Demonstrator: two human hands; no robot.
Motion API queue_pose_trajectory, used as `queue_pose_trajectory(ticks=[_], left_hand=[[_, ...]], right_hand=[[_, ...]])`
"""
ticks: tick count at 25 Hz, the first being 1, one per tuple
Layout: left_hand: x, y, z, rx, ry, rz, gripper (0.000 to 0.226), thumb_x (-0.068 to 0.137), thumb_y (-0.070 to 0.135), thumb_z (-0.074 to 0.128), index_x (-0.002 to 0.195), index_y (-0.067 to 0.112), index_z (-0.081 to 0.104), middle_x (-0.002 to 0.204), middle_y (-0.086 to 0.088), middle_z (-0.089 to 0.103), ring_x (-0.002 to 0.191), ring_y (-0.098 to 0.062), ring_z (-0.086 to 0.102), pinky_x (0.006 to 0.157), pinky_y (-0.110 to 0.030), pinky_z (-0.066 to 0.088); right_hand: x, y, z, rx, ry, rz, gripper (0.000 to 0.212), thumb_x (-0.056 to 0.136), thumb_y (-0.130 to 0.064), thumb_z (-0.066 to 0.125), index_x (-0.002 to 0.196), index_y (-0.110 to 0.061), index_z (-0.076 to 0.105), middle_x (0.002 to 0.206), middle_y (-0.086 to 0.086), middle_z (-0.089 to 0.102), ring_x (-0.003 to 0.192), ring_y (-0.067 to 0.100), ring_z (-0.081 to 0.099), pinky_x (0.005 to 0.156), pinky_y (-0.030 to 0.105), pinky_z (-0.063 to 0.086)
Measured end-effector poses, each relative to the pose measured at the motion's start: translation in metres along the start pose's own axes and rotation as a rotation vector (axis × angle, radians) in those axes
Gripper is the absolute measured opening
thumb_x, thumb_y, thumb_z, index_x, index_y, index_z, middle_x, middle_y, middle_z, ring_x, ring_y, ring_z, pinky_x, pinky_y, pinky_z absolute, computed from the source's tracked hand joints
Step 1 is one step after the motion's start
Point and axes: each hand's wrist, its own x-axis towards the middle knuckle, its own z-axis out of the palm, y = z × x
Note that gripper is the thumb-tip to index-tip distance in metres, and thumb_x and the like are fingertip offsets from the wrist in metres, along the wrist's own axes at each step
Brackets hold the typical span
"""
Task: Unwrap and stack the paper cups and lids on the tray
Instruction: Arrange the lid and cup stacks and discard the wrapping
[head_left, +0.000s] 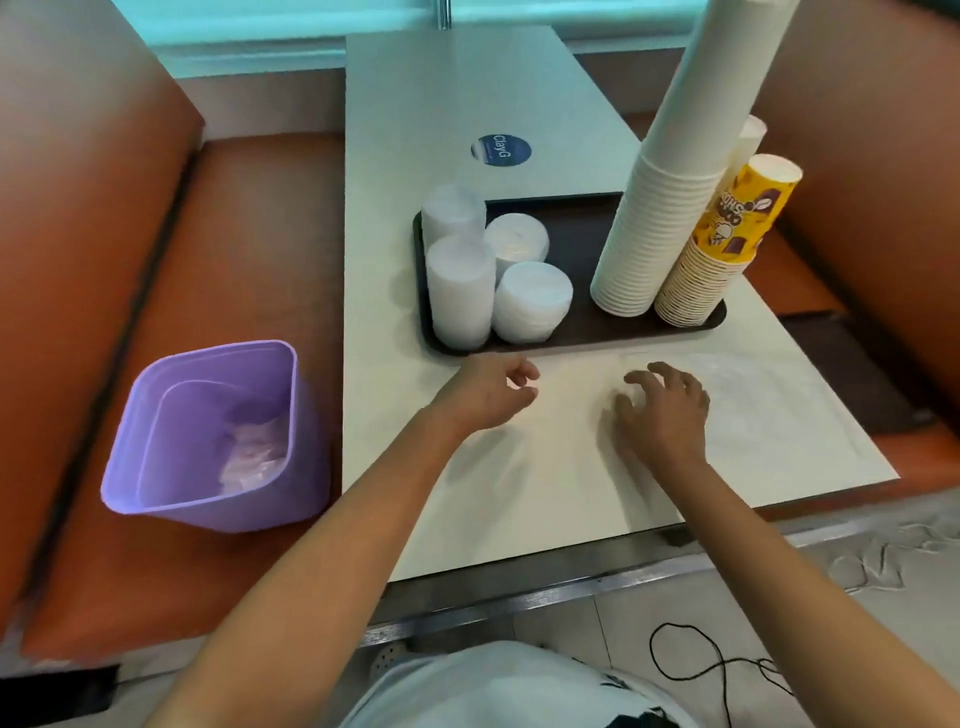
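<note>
A dark tray (571, 340) sits on the white table. On its left stand several stacks of white lids (460, 291). On its right rises a tall stack of white paper cups (654, 228), leaning out of the top of the frame. Beside it stands a shorter stack of yellow printed cups (727, 234). My left hand (488, 395) hovers just in front of the tray, fingers loosely curled, holding nothing I can see. My right hand (665, 410) has its fingers spread and bent, touching the edge of a clear plastic wrap (769, 410) lying flat on the table.
A purple bin (208, 499) with crumpled wrap inside stands on the orange bench to the left. Orange bench seats flank the table on both sides. A round blue sticker (501, 149) lies behind the tray. A black cable (701, 670) trails on the floor.
</note>
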Motion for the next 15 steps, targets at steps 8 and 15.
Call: queue_pose_trajectory(ticks=[8, 15], left_hand=[[0.004, 0.027, 0.086, 0.286, -0.020, 0.073, 0.057, 0.082, -0.012, 0.044, 0.122, 0.024, 0.062, 0.137, 0.002, 0.047, 0.123, -0.019, 0.046, 0.102, -0.026, 0.035], [-0.015, 0.015, 0.097, 0.315, 0.083, 0.218, 0.034, 0.087, 0.009, 0.060, 0.116, 0.025, 0.066, 0.142, 0.005, 0.043, 0.128, -0.020, 0.038, 0.103, -0.025, 0.031]], right_hand=[[-0.032, 0.042, -0.011, -0.075, -0.206, -0.358, 0.027, 0.092, -0.025, 0.050, 0.115, -0.018, 0.062, 0.133, -0.002, 0.053, 0.126, 0.025, 0.041, 0.099, 0.035, 0.030], [-0.031, 0.036, -0.047, 0.632, -0.514, -0.128, 0.016, 0.092, -0.019, 0.055, 0.078, -0.025, 0.061, 0.101, 0.000, 0.068, 0.089, 0.015, 0.061, 0.077, 0.026, 0.044]])
